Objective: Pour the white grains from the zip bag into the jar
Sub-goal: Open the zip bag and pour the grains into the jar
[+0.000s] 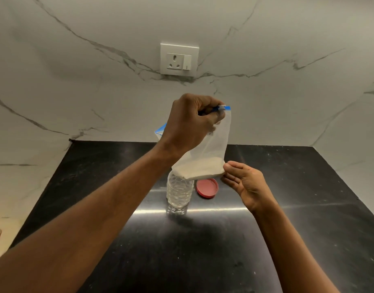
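Observation:
A clear zip bag point(215, 144) with a blue zip strip hangs upright in the air. White grains point(199, 170) lie in its bottom. My left hand point(190, 123) is closed on the bag's top edge at the blue strip. My right hand point(243, 182) pinches the bag's lower right corner between thumb and fingers. Directly under the bag stands a clear ribbed plastic jar point(178, 194) on the black counter, uncapped; its mouth is hidden behind the bag. The jar's red lid point(206, 188) lies flat just right of it.
The black counter point(287, 229) runs to a white marble wall at the back and both sides. A white socket with a switch point(179, 59) sits on the back wall above the bag.

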Tool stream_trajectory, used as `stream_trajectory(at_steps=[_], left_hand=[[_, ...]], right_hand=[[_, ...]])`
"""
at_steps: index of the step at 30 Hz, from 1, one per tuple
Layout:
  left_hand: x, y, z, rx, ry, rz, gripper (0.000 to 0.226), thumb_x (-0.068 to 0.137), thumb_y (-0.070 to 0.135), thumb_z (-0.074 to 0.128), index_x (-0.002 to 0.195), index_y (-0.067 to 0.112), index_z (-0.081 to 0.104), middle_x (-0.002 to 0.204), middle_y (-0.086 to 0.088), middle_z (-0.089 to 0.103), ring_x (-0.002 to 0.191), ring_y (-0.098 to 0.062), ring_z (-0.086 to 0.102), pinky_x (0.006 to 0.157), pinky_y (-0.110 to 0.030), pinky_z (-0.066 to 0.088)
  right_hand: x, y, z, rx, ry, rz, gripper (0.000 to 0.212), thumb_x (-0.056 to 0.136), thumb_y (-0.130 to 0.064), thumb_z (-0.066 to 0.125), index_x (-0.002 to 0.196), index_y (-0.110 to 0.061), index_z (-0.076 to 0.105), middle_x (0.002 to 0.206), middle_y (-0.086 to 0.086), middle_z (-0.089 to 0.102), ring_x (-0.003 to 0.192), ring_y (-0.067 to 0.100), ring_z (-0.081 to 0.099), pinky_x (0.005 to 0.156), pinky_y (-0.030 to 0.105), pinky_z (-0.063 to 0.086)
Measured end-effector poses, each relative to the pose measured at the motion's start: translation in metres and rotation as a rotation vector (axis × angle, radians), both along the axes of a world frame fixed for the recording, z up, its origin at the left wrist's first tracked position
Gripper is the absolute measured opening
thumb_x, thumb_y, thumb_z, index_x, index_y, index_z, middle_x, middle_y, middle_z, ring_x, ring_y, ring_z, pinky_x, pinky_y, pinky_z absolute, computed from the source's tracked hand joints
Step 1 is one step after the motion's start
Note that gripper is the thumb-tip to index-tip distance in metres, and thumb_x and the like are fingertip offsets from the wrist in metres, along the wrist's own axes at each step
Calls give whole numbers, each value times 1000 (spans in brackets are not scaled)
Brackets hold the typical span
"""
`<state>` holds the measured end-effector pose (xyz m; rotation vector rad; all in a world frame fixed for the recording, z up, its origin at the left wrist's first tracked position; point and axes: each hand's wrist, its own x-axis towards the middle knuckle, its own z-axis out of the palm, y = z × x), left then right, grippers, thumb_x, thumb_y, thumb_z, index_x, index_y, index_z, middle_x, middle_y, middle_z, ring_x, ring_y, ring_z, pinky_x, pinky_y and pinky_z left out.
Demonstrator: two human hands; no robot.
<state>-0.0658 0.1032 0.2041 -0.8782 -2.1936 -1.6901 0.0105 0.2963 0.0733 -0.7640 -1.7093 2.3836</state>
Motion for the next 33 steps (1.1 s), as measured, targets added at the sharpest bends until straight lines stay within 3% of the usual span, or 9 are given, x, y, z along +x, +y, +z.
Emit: stream_trajectory(at_steps=[3,5,12,18,22,28,33], left_hand=[[2,9,-6,2,-19,-30,18,96,9,77,112,1,79,92,-14,81,80,-22,80,71,-38,68],[3,15,-8,15,-36,-47,19,96,8,77,113,1,79,93,-14,81,81,-21,81,71,-36,68],[7,25,-19,77,-126,-82,20,96,9,76,115,3,79,93,-8,82,83,-16,81,70,-28,66],[-1,3,-40,235,-436,-72,9,95,13,78,103,17,79,91,-5,83,88,-17,81,75,-32,66],[-2,-12,-57,331,-608,-56,9,94,9,77,100,15,77,93,-5,84,86,-16,81,72,-29,66],[-5,-32,-83,337,-693,-29,17,94,11,76,111,10,76,99,-4,84,91,-14,80,77,-30,66],[-5,-39,-99,319,-727,-31,22,89,18,78,110,14,75,101,-3,83,95,-16,80,74,-29,66]], right_hand=[[9,10,-6,66,-68,6,29,87,-24,83,111,-8,78,96,9,83,86,21,82,69,32,65],[14,17,-9,81,-81,6,29,86,-29,84,110,-13,79,97,7,83,91,22,80,69,33,64],[18,28,-9,40,27,-148,26,92,-17,79,117,-17,70,104,5,79,105,26,70,80,36,56],[8,49,13,128,153,-248,16,98,-13,71,112,-20,67,118,12,70,103,26,69,81,39,55],[5,57,21,188,227,-261,12,97,-16,74,104,-18,64,107,7,74,104,24,71,80,37,58],[3,46,22,362,348,-273,18,96,-13,76,87,-20,62,85,-1,69,85,13,69,83,30,62],[2,40,26,462,377,-266,20,96,-7,75,89,-22,63,89,3,65,87,17,64,77,20,57]])
